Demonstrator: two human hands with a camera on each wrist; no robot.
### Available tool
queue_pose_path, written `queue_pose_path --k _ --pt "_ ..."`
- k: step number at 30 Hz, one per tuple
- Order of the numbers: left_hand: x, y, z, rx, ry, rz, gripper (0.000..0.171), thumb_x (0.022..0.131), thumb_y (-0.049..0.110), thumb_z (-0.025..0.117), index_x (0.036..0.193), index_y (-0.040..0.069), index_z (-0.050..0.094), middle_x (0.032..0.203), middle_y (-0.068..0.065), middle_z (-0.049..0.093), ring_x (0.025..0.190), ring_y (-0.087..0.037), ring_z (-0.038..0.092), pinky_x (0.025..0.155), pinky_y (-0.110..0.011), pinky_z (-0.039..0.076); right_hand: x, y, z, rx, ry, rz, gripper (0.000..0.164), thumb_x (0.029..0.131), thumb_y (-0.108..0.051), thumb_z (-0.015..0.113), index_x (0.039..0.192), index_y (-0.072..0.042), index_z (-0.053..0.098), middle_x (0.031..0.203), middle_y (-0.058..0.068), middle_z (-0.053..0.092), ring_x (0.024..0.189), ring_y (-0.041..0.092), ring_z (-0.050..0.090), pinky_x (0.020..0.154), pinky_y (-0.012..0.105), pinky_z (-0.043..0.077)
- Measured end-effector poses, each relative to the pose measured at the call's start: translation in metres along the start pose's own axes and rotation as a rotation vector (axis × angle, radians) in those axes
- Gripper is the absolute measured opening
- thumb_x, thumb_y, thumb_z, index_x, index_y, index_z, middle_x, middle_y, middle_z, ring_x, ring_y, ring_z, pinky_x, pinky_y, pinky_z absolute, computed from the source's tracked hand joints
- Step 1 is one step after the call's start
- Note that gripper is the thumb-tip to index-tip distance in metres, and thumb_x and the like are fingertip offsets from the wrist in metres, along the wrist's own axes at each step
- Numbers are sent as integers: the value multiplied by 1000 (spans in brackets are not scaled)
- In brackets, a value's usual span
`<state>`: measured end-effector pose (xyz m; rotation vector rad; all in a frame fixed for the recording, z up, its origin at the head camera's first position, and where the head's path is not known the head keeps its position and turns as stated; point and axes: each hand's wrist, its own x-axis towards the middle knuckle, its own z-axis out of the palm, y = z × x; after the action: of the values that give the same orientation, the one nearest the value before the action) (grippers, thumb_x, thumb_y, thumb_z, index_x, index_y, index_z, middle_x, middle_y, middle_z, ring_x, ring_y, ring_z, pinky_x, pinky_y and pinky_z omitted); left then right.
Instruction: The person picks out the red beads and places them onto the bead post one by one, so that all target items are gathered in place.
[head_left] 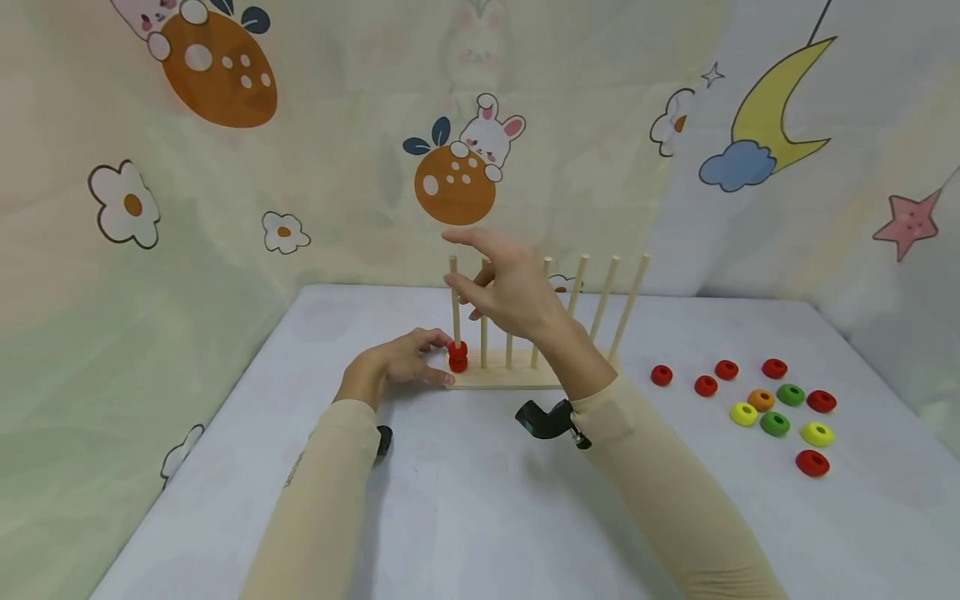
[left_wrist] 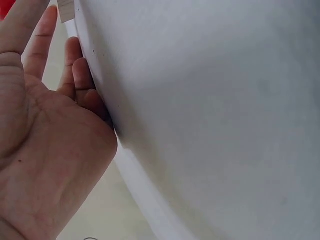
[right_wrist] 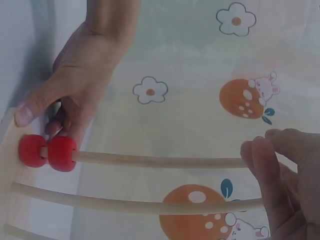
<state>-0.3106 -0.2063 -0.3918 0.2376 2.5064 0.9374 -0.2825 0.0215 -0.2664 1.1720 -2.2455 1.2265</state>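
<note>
The wooden peg stand [head_left: 510,379] has a flat base and several upright pegs. Two red beads [head_left: 457,357] sit low on its leftmost peg, one above the other; a sliver of peg shows between them in the right wrist view. My left hand [head_left: 408,357] grips the base's left end, thumb at the front corner and index finger behind. My right hand [head_left: 513,287] is raised at the top of the left pegs, with thumb and index finger spread apart and nothing between them. It hides parts of some pegs.
Loose red beads [head_left: 821,401], green beads [head_left: 775,423], yellow beads [head_left: 817,433] and an orange bead [head_left: 761,400] lie on the right of the white table [head_left: 465,508]. A patterned cloth [head_left: 337,167] hangs behind the table.
</note>
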Motion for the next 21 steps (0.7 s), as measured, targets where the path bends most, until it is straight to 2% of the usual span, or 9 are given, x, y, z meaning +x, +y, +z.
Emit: queue_pose_path --k 2,10,16,21 --pt "0 0 0 4 7 10 59 81 39 88 132 34 58 155 -9 42 148 -35 33 118 -68 25 -2 -1 -1 11 8 -35 50 93 -7 75 140 -9 60 134 7 63 59 5 69 53 23 57" --pt "0 -1 0 22 11 52 57 81 38 88 131 32 59 154 -8 44 147 -36 34 118 -67 26 -12 -3 -7 38 16 -147 48 90 -5 78 135 -6 61 129 8 63 70 9 72 53 22 57" --pt "0 -4 1 26 16 48 58 82 40 87 132 31 58 155 -5 43 147 -35 32 118 -67 25 -20 -4 -12 31 -3 -261 53 86 -6 83 134 -4 61 126 15 63 75 11 72 58 21 57" --pt "0 -2 1 15 14 54 57 82 41 87 132 31 59 155 -4 43 147 -35 32 119 -67 25 -29 -5 -19 29 -37 -279 52 86 -8 83 133 -7 62 126 11 63 75 9 69 59 21 58"
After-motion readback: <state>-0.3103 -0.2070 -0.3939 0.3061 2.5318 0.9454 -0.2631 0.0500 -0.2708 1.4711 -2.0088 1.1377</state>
